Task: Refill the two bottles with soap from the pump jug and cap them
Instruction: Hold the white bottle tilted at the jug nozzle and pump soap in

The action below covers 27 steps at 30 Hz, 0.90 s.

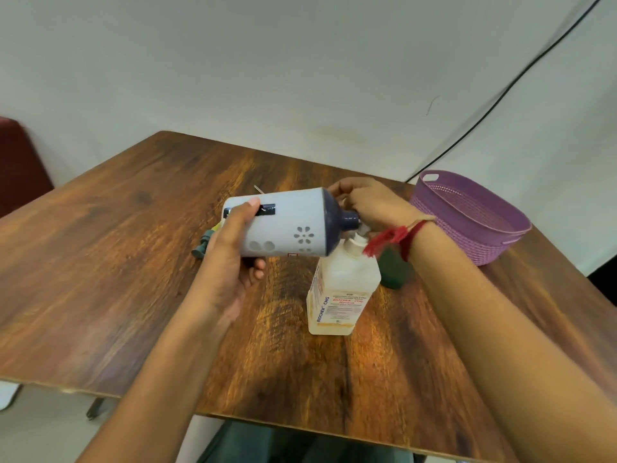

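The coming move turns on the bottle's mouth meeting the jug's spout. The bottle (pixel 287 225) lies almost level in the middle of the frame, its long axis running left to right, base to the left and dark neck (pixel 349 218) to the right. The neck's opening sits just above the white pump (pixel 359 238) of the jug (pixel 340 295), which stands upright on the table (pixel 133 262) just right of centre. I cannot tell whether spout and mouth touch, since the right hand hides the join.

The left hand (pixel 230 255) grips the bottle near its base, thumb on top and fingers wrapped beneath, forearm rising from the lower left. The right hand (pixel 370 205) is nearer the pump. It comes in from the lower right, wrist bent down, fingers curled over the pump head.

I judge that filling the first bottle is in hand. The next press needs the mouth under the spout, or soap will run down the jug.

A dark green thing (pixel 395 270), perhaps the second bottle, stands behind the right wrist, partly hidden. A green cap (pixel 200 247) lies behind the left hand, and a purple basket (pixel 467 222) sits at the right edge
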{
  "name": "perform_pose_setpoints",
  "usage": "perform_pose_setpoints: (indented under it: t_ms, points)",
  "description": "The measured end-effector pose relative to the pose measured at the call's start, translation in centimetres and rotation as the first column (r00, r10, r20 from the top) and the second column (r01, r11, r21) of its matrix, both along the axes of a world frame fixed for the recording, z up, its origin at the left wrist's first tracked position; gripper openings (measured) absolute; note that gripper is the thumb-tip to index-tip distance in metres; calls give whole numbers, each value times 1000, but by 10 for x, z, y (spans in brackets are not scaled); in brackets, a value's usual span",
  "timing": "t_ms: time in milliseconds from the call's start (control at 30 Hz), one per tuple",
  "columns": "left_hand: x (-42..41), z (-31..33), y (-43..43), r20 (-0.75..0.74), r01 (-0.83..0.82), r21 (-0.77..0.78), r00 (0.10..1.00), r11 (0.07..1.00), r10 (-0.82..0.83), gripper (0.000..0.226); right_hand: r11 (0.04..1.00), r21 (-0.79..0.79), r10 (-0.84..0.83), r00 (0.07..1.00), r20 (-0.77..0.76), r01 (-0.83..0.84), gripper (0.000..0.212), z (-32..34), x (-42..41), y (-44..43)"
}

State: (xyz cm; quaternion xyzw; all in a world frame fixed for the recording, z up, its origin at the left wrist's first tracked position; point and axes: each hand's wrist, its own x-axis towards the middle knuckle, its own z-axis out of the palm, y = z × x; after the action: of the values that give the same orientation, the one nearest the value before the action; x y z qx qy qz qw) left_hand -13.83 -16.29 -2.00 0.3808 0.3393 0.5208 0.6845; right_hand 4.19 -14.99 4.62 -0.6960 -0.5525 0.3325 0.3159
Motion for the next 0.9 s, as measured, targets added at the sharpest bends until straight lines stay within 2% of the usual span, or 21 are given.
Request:
perform_pose_setpoints:
  t_ms: [67, 133, 233, 300, 400, 500, 567, 667, 833, 900]
  points:
    - [-1, 0, 0, 14, 5, -5, 1000, 1000, -5, 43, 999, -9, 33, 996, 88, -32, 31, 9, -1, 5]
    - [-1, -2, 0, 27, 6, -14, 1000, 1000, -6, 45, 998, -29, 62, 993, 102, -59, 30, 10, -1, 8]
    - [1, -7, -1, 26, 5, -26, 1000, 1000, -4, 43, 1000, -5, -5, 995, -100, 5, 37, 0, -2, 5]
    - [4, -11, -3, 7, -1, -52, 1000, 999, 2, 39, 998, 14, -57, 987, -153, 60, 39, -8, -3, 1]
    - [7, -10, -7, 17, -2, -84, 1000, 996, 3, 40, 997, 50, -53, 995, -79, 57, 36, -8, -2, -1]
    - [9, -4, -9, 46, 20, -52, 999, 998, -18, 48, 1000, 2, -4, 998, 59, 4, 28, 9, 3, 0]
    - [11, -3, -8, 48, 23, -36, 999, 999, -21, 48, 1000, -19, 3, 998, 67, -2, 22, 11, 5, 0]
    - [9, -4, -6, 33, -14, -46, 999, 999, 16, 42, 999, -41, -22, 999, -31, 21, 28, 0, 2, 0]
    - [2, -2, -4, 11, -33, -69, 999, 997, 34, 29, 995, -79, 71, 981, 181, -57, 26, 10, -3, 4]
    - [0, 1, -4, 18, -21, -49, 1000, 999, 22, 33, 992, -108, 90, 978, 190, -71, 26, 16, -2, 5]
